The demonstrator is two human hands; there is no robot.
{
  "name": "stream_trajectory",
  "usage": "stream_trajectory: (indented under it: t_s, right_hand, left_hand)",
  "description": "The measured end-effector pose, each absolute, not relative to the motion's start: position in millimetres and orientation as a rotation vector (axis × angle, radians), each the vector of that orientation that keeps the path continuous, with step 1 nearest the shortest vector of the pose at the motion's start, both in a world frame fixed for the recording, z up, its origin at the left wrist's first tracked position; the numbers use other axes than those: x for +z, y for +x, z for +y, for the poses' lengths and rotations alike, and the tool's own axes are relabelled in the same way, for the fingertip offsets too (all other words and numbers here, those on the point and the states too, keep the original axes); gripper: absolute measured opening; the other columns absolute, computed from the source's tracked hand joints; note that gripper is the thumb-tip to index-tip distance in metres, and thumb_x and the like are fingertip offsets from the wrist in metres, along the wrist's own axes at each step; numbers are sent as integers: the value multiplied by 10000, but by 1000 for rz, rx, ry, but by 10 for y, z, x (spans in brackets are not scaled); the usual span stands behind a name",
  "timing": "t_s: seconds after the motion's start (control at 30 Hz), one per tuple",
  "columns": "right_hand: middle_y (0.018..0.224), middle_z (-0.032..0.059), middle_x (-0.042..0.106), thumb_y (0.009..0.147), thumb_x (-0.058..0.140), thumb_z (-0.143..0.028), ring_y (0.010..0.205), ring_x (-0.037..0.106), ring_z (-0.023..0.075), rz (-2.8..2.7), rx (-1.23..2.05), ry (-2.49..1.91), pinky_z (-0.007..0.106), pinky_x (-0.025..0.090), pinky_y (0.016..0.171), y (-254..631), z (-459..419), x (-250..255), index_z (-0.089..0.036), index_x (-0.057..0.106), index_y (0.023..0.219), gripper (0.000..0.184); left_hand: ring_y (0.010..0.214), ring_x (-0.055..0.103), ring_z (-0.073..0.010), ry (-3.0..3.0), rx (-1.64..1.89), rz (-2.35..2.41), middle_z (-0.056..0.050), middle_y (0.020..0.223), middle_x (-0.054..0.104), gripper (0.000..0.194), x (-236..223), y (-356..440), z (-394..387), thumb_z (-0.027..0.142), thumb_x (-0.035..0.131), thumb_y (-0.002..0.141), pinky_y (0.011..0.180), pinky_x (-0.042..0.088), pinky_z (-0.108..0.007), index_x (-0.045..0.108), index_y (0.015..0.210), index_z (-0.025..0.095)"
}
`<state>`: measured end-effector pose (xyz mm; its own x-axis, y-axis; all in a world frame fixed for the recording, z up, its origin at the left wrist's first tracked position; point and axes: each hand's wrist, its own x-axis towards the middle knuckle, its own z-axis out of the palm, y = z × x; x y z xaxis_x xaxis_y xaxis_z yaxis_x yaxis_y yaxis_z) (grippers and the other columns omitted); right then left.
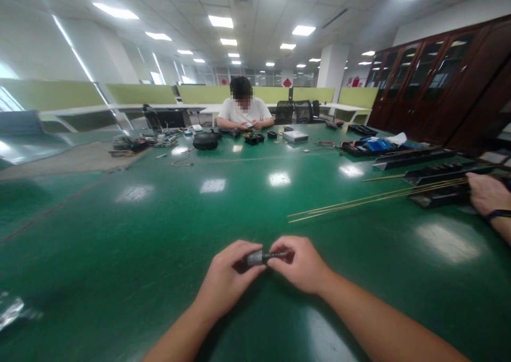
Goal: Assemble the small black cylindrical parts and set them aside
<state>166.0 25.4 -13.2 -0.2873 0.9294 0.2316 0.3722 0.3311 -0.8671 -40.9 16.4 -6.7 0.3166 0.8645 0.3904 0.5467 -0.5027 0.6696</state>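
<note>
Both my hands meet low over the green table (pixel 159 234). My left hand (pixel 227 277) is closed around the grey cylindrical end of a small metal part (pixel 255 257). My right hand (pixel 299 263) pinches the dark threaded end of the same part (pixel 277 255). The part lies level between the two hands, just above the tabletop. Fingers hide most of it.
Thin brass rods (pixel 359 202) lie to the right, reaching black trays (pixel 439 191), where another person's hand (pixel 489 194) rests. A person in a white shirt (pixel 244 112) sits at the far side among tools and small boxes (pixel 294 135). Crumpled foil (pixel 10 309) lies at the left edge.
</note>
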Motion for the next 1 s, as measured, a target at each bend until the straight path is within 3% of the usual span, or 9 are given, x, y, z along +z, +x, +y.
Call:
stream_trajectory:
  t_s: [0.43, 1.0]
  right_hand:
    - [810, 34, 729, 778, 687, -219, 706, 666, 160, -1766, 967, -1136, 247, 516, 666, 1657, 254, -165, -175, 708, 840, 79]
    - [717, 15, 683, 792, 674, -247, 602, 582, 128, -1706, 978, -1174, 217, 436, 559, 1662, 259, -152, -160, 696, 852, 108]
  left_hand:
    - [834, 642, -182, 2111, 1056, 1327, -39, 997, 694, 291, -86, -412, 162, 344, 719, 799, 741, 527, -285, 686, 1073, 248]
    - [734, 627, -159, 2056, 1080, 1381, -25, 985, 695, 314, -90, -419, 172, 355, 721, 794, 680, 507, -273, 681, 1086, 248]
